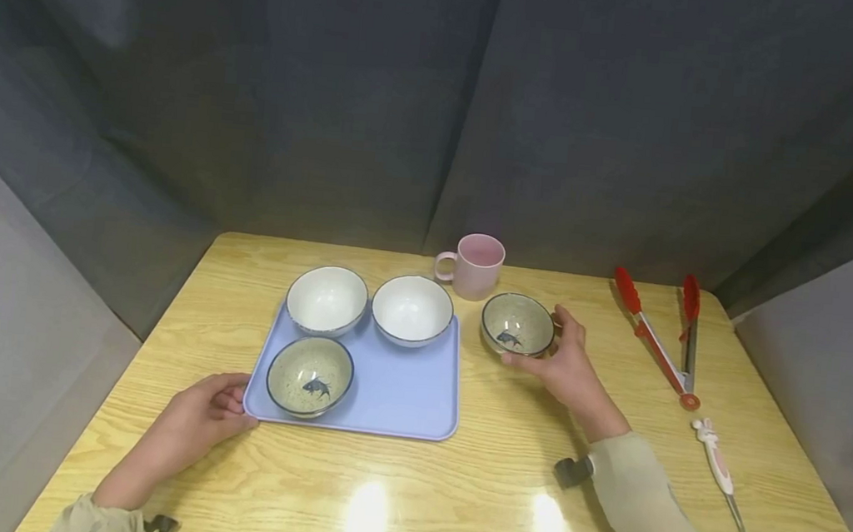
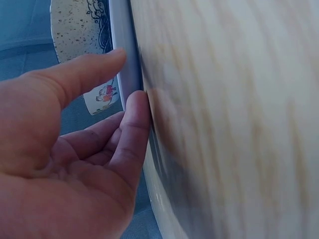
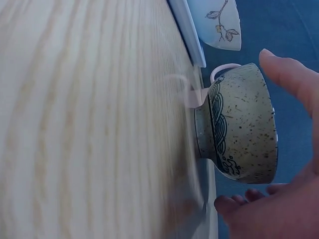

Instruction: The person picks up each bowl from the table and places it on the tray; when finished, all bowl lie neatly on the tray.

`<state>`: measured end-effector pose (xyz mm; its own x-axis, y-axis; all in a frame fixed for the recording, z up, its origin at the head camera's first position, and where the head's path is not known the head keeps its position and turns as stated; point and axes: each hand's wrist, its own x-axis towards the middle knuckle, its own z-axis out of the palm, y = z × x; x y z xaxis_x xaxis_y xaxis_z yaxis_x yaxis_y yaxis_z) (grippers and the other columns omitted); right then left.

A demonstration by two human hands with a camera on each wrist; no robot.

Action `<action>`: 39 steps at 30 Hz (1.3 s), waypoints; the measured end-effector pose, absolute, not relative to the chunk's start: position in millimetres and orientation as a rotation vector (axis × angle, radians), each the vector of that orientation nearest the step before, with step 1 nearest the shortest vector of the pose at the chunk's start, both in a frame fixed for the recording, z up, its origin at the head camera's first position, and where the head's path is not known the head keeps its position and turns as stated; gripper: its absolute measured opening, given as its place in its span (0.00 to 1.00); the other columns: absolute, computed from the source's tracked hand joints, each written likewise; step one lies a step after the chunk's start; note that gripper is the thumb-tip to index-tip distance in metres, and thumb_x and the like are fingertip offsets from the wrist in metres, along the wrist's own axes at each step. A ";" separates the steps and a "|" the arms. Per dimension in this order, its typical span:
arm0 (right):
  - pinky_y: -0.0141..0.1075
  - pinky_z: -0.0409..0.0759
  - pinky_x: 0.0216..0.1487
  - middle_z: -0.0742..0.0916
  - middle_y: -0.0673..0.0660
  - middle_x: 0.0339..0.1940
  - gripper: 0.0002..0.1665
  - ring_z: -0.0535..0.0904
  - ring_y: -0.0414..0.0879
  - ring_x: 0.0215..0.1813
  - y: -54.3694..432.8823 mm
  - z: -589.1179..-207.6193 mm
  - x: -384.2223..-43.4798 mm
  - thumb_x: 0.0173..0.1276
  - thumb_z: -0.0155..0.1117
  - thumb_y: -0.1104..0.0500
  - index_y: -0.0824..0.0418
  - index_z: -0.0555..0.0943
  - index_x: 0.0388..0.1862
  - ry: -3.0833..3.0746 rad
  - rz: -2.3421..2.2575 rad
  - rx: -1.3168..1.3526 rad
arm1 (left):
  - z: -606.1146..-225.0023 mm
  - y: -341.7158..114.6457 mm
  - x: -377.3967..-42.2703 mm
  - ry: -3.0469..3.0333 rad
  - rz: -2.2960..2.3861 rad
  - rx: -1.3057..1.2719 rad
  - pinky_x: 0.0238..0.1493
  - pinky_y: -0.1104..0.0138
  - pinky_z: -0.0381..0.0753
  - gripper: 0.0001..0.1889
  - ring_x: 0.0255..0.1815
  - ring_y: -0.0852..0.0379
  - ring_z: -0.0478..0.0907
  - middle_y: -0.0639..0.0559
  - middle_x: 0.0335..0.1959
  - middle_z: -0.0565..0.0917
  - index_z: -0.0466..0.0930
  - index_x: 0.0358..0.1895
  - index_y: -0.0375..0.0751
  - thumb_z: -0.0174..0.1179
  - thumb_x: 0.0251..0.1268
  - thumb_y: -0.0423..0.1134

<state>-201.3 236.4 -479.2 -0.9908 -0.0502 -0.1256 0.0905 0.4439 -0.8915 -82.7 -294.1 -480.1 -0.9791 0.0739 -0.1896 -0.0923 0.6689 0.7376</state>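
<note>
In the head view, my left hand (image 1: 197,415) holds the near left corner of a light blue tray (image 1: 405,394), its thumb at the front edge and its curled fingers at the side. A speckled greenish bowl with a dark fish painted inside (image 1: 310,376) sits on the tray beside that hand. Behind it stand two white bowls, one left (image 1: 328,298) and one right (image 1: 412,308). My right hand (image 1: 571,378) spreads around a second fish bowl (image 1: 518,323), which stands on the table right of the tray. The right wrist view shows small gaps between thumb, fingers and this bowl (image 3: 246,124).
A pink mug (image 1: 477,268) stands behind the right fish bowl, its handle to the left. Red-tipped tongs (image 1: 664,347) lie spread at the back right. Nearer, a spoon with a pink and white handle (image 1: 734,507) lies along the table's (image 1: 288,489) right side.
</note>
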 end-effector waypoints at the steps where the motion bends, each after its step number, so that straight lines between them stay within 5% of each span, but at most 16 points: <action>1: 0.62 0.61 0.93 0.48 0.71 0.93 0.86 0.54 0.76 0.92 236.1 -479.6 -201.8 0.64 0.90 0.49 0.59 0.32 0.95 2.550 -1.585 0.042 | -480.2 -294.1 -82.7 2.682 1.199 -0.018 0.50 0.70 0.92 0.36 0.52 0.53 0.87 0.41 0.54 0.87 0.74 0.76 0.24 0.79 0.70 0.36; 9: 0.65 0.52 0.95 0.49 0.71 0.93 0.85 0.52 0.70 0.93 233.3 -482.8 -205.6 0.62 0.90 0.48 0.60 0.34 0.95 2.560 -1.544 0.072 | -480.8 -293.5 -82.2 2.695 1.194 -0.018 0.50 0.70 0.93 0.36 0.51 0.54 0.87 0.41 0.54 0.87 0.75 0.76 0.24 0.79 0.70 0.36; 39: 0.67 0.56 0.94 0.53 0.71 0.94 0.86 0.54 0.70 0.93 223.8 -487.8 -215.3 0.62 0.90 0.49 0.57 0.32 0.95 2.544 -1.543 0.130 | -479.9 -292.8 -82.2 2.685 1.217 -0.015 0.50 0.72 0.92 0.36 0.51 0.54 0.86 0.41 0.54 0.87 0.75 0.75 0.23 0.79 0.69 0.35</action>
<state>-215.3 223.8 -487.8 -0.9829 -0.0104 -0.1837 0.1581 0.4631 -0.8721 -82.2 -292.8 -479.9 -0.9813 0.0699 -0.1792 -0.0886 0.6624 0.7438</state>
